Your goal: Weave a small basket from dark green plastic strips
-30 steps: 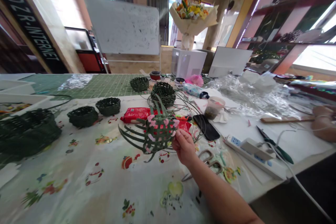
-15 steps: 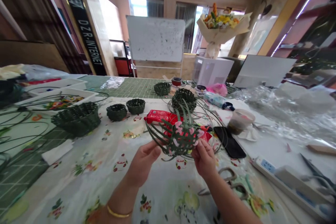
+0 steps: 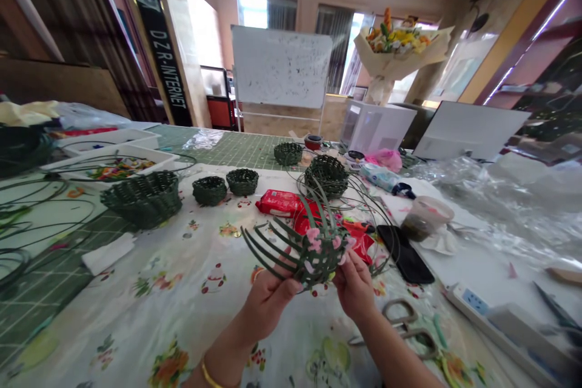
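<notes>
Hands [image 3: 269, 300] [image 3: 356, 291] gripping basket [image 3: 322, 262], tray [image 3: 160, 162] of colourful pieces [image 3: 122, 167]

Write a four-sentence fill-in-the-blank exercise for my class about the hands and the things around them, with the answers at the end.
1. The left hand and right hand hold a green woven piece dotted with small ____ bits.
2. A gold-coloured bracelet circles the ____ wrist.
3. In the picture, the black phone lies to the ____ of the woven piece.
4. The bouquet stands on a ____ case.

Missing words: pink; left; right; white.
</notes>
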Available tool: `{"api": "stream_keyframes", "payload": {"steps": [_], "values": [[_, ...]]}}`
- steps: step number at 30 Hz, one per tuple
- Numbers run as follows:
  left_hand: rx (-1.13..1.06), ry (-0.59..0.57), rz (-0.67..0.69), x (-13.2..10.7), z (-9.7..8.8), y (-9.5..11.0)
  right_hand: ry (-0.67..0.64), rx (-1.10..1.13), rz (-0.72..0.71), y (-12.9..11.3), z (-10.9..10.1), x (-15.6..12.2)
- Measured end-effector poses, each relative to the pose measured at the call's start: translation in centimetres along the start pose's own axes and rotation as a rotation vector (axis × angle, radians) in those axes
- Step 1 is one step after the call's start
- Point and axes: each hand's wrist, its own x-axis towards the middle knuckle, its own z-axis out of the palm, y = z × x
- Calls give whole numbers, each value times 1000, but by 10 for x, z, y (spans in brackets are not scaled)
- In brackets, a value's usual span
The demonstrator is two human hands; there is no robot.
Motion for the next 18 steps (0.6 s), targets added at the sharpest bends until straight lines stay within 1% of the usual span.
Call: {"api": "stream_keyframes", "payload": {"steps": [1,3,6,8,9,10,11,12,13,14,15,16,18], "values": [[51,-117,57,1,0,6,2,-2,9,-2,-1,1],[116,-230,145,2,0,16,7,2,30,-3,-2,2],[182,-279,179,2,-2,21,18,15,53,-2,-5,2],[226,-296,181,2,-3,17,21,15,51,0,-6,2],[236,-280,185,2,-4,13,21,7,41,1,-7,2],[236,-232,183,3,-6,9,13,-18,20,2,-7,1],[228,-145,169,5,-7,4,-1,-56,-9,3,-7,-1],[209,-32,142,8,-9,0,-21,-97,-37,3,-6,-3],[196,108,85,11,-10,-4,-49,-150,-63,4,-6,-5],[175,224,21,14,-12,-8,-76,-219,-92,3,-5,-7],[153,307,-42,18,-13,-11,-91,-300,-127,3,-5,-8],[131,370,-92,21,-14,-14,-88,-387,-170,1,-5,-9],[85,448,-133,27,-15,-19,-48,-577,-294,-3,-6,-9]]}}
